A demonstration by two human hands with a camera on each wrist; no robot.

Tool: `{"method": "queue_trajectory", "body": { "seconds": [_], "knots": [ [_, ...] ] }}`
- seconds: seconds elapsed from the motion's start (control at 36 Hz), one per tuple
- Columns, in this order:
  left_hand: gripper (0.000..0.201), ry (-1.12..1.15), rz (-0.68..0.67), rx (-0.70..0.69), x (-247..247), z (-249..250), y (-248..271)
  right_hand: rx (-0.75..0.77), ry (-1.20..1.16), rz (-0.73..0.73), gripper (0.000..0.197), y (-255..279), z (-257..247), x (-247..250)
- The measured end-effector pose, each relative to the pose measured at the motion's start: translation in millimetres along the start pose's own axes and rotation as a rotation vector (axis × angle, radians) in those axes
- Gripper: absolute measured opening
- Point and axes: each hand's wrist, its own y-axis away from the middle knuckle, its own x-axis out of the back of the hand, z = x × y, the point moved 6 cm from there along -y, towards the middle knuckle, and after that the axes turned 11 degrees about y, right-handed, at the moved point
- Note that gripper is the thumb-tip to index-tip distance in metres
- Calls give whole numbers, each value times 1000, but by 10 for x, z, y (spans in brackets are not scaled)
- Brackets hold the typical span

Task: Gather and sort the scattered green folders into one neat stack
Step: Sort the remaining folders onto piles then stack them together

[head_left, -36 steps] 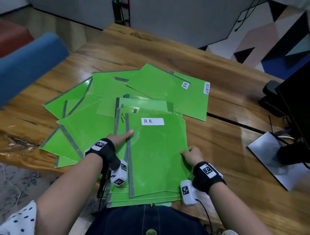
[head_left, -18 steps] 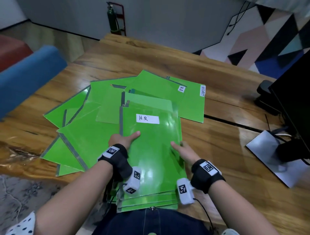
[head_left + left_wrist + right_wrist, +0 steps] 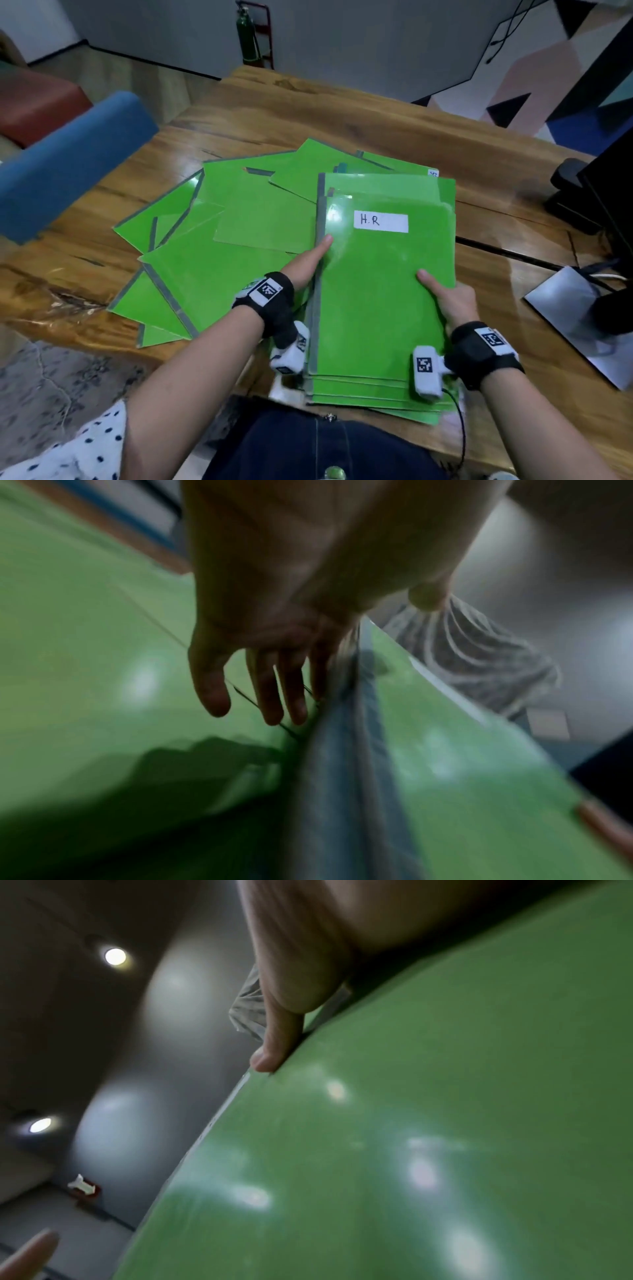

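Both hands hold a gathered stack of green folders at the near edge of the wooden table. Its top folder carries a white "H.R" label. At the stack's grey spine, the left hand lays its thumb on top with fingers straight below. At the opposite edge, the right hand clamps thumb over, fingers hidden under. Beyond the spine, more green folders lie fanned and overlapping.

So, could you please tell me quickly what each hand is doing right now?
Left hand: grips the left edge of the folder stack.
Right hand: grips the stack's right edge.
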Motion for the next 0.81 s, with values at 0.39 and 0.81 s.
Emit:
{"method": "queue_trajectory", "body": {
  "seconds": [0.39,0.81],
  "knots": [
    [92,-984,196,130,779,-1076,-110,-10,122,110,68,-85,103,383],
    [71,-720,352,-112,963,-438,-217,-36,314,133,93,-306,108,369]
  ]
}}
